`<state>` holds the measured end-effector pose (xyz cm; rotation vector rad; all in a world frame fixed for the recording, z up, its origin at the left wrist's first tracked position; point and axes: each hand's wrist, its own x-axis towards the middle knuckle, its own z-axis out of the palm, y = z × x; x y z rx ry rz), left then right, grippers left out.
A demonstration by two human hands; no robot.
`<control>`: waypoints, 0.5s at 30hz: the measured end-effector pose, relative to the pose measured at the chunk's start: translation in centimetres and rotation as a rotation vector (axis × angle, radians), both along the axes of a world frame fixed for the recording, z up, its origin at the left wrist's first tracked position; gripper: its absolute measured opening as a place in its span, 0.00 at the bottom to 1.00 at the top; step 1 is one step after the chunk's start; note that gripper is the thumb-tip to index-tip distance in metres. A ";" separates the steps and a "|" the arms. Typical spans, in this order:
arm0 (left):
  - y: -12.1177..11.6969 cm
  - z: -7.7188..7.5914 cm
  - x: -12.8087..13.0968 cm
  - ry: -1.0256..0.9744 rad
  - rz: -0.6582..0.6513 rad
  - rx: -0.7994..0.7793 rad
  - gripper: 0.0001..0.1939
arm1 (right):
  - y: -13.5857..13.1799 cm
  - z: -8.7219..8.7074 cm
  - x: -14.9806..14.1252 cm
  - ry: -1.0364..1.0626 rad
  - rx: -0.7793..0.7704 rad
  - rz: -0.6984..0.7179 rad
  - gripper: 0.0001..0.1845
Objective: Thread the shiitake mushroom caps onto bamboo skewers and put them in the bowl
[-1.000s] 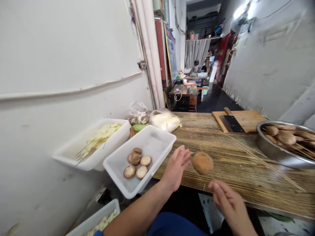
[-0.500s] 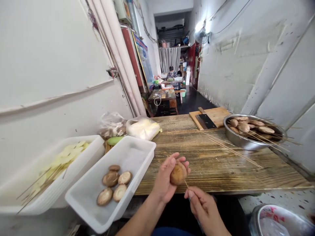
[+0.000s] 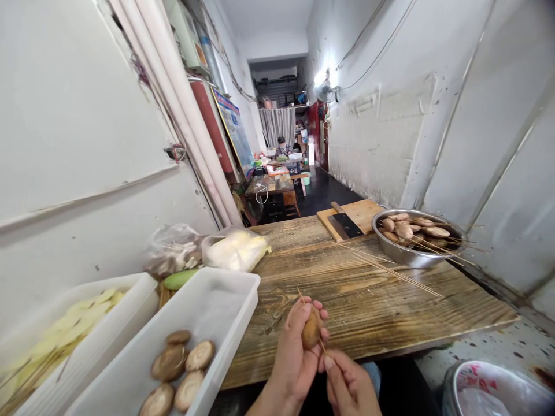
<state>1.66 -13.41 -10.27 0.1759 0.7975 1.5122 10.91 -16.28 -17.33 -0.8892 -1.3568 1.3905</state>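
Note:
My left hand [image 3: 297, 346] is closed around a brown mushroom [image 3: 311, 330] at the near edge of the wooden table [image 3: 368, 294]. A thin bamboo skewer [image 3: 300, 297] passes through the mushroom, its tip sticking out above my fingers. My right hand [image 3: 349, 384] pinches the skewer's lower end just below the mushroom. Several more mushrooms [image 3: 177, 370] lie in a white plastic tub [image 3: 217, 306] to my left.
A second white tub [image 3: 87, 306] with pale slices and skewers stands at far left. Loose skewers [image 3: 390, 268] lie on the table. A metal bowl [image 3: 411, 254] of skewered mushrooms, a cutting board [image 3: 364, 211] with a cleaver [image 3: 344, 222] and plastic bags [image 3: 236, 248] stand at the back.
My left hand caught the mushroom and brought it close. My right hand pushed the skewer through it, so the tip now shows above. The camera turned right and down.

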 end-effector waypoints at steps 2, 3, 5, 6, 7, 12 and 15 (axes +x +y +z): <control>0.0 -0.3 0.3 -0.026 -0.030 -0.020 0.08 | 0.2 -0.3 0.0 0.004 0.014 -0.019 0.22; 0.0 -0.5 0.5 -0.038 -0.043 -0.030 0.08 | 0.3 -0.3 0.1 0.000 0.027 -0.021 0.23; 0.2 -1.0 0.9 -0.057 -0.055 -0.027 0.07 | 0.6 -0.3 0.2 -0.013 0.038 -0.024 0.23; 0.3 -1.3 1.1 -0.068 -0.063 -0.015 0.07 | 0.7 -0.2 0.2 -0.017 0.033 -0.029 0.23; 0.2 -1.6 1.3 -0.076 -0.081 0.003 0.08 | 0.7 -0.1 0.4 -0.018 0.021 -0.036 0.23; -2.9 -1.0 -0.6 0.176 -0.177 0.036 0.16 | 0.5 0.6 2.1 -0.023 -0.108 0.029 0.22; -5.7 2.6 -5.8 0.729 -0.158 0.022 0.15 | 0.6 0.9 3.4 0.003 -0.194 0.019 0.19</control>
